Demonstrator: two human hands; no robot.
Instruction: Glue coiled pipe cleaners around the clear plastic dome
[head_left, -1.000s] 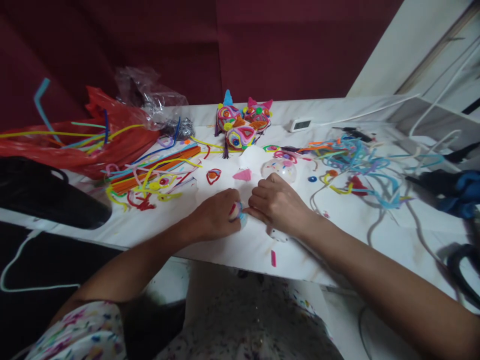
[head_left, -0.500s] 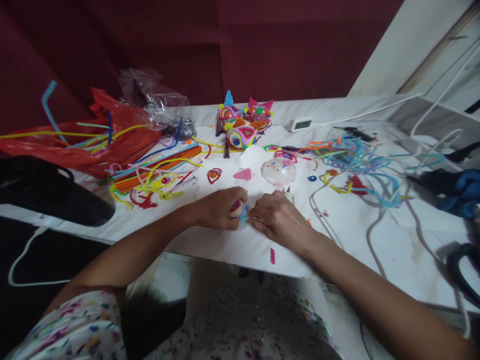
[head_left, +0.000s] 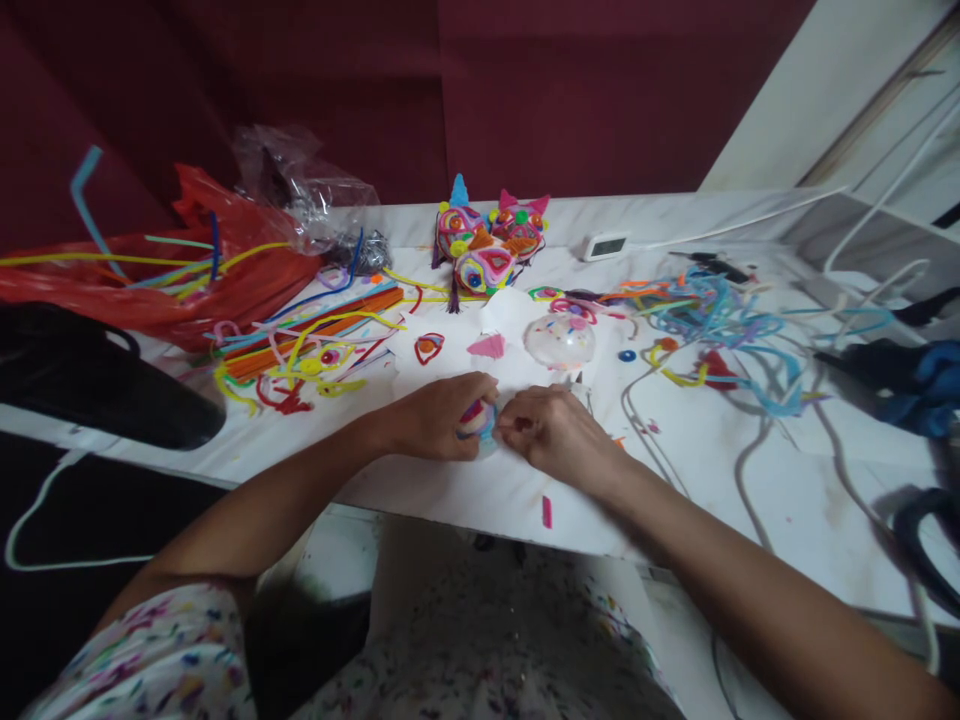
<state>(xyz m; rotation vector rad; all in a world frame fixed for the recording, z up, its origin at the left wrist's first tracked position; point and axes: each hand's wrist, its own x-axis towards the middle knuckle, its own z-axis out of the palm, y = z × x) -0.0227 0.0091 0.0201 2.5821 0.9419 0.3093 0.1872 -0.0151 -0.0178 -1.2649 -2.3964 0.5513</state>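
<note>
My left hand (head_left: 442,415) is wrapped round a small ball-like piece (head_left: 484,420) covered in red, blue and pale coils of pipe cleaner, held just above the white paper. At its right edge, the fingers of my right hand (head_left: 551,430) are curled together in a pinch. What lies between those fingertips is hidden. Beyond the hands are a pink felt-like triangle (head_left: 487,345) and a red teardrop-shaped coil with an orange centre (head_left: 429,347). A clear plastic half-dome (head_left: 560,342) with coloured specks rests behind my right hand.
Finished colourful animal heads (head_left: 491,262) stand at the back. Pipe cleaners (head_left: 322,335) lie in bundles at left, beside a red plastic bag (head_left: 262,250) and a black bottle (head_left: 112,370). A blue tangle (head_left: 727,310) and cables (head_left: 742,470) spread at right. A pink strip (head_left: 547,512) lies near the front edge.
My right hand's fingers have curled in and turned a little at the edge of the ball-like piece. My left hand keeps its hold. The view has shifted very slightly.
</note>
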